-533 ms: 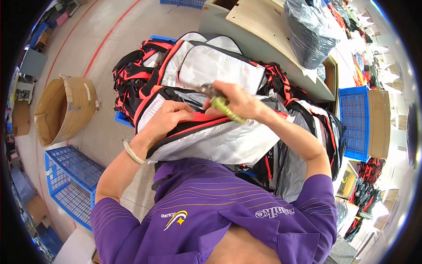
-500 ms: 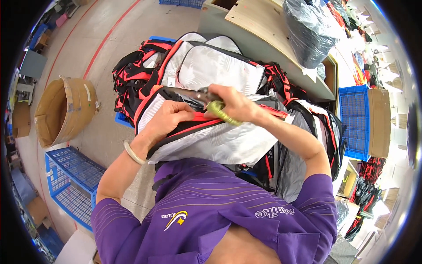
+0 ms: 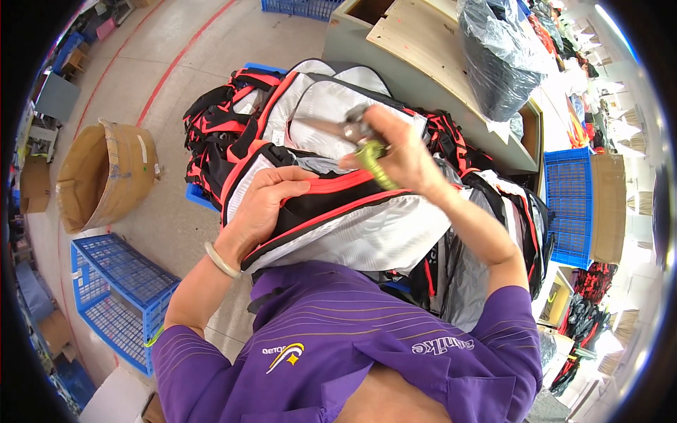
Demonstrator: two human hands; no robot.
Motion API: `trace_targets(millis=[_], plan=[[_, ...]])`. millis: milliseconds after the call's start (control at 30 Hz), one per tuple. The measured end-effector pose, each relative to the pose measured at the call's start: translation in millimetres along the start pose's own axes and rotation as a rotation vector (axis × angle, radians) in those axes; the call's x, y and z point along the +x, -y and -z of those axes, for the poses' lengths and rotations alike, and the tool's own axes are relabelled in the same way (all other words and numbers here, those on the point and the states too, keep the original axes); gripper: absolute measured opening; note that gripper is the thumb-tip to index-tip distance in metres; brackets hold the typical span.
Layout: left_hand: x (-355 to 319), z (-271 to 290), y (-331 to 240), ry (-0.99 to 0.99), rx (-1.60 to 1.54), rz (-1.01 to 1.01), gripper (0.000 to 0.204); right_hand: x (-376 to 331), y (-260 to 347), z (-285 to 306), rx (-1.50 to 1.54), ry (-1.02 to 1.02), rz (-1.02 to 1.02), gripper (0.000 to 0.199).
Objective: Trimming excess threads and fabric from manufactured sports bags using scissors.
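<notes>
A partly sewn bag (image 3: 360, 236) with white lining, black fabric and red edging lies across my front. My left hand (image 3: 264, 201) pinches its red-trimmed edge between thumb and fingers, near the left end. Held in my right hand (image 3: 405, 151) is a pair of scissors (image 3: 374, 161) with yellow-green wrapped handles. The blades point left, above the bag and apart from the red edge. Beyond lies another white-lined panel (image 3: 331, 113) with black and red trim. My right fingers are slightly blurred.
Bundled black and red bag pieces (image 3: 211, 134) lie at the left of the pile. A round cardboard bin (image 3: 134, 176) and a blue plastic crate (image 3: 127, 264) stand on the floor at left. A wooden-topped cabinet (image 3: 423, 49) is beyond; another blue crate (image 3: 568, 204) is at right.
My right hand has lifted the scissors away from the red edge, up and to the right. My left hand keeps its pinch, and more of the red edge shows.
</notes>
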State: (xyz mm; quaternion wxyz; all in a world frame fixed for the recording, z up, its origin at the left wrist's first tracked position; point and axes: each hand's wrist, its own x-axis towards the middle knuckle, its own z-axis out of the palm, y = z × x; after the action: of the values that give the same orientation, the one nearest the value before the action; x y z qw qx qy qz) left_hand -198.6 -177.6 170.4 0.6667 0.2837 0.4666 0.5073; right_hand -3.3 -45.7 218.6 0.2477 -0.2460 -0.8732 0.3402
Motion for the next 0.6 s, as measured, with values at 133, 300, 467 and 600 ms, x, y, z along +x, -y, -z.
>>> trace_targets(millis=[133,300,467,600], plan=[[2,8,1,0.055,-0.105,0.025,0.018,-25,-29,40,-0.168,0.285,-0.002,0.067],[6,11,3,0.099,-0.109,0.039,0.018,-39,-32,43,-0.299,0.45,-0.116,0.069],[6,13,3,0.112,-0.144,0.054,0.018,-34,-21,37,-0.431,0.437,-0.042,0.065],[6,14,7,0.105,-0.16,0.047,0.018,-31,-20,38,-0.418,0.458,-0.048,0.064]])
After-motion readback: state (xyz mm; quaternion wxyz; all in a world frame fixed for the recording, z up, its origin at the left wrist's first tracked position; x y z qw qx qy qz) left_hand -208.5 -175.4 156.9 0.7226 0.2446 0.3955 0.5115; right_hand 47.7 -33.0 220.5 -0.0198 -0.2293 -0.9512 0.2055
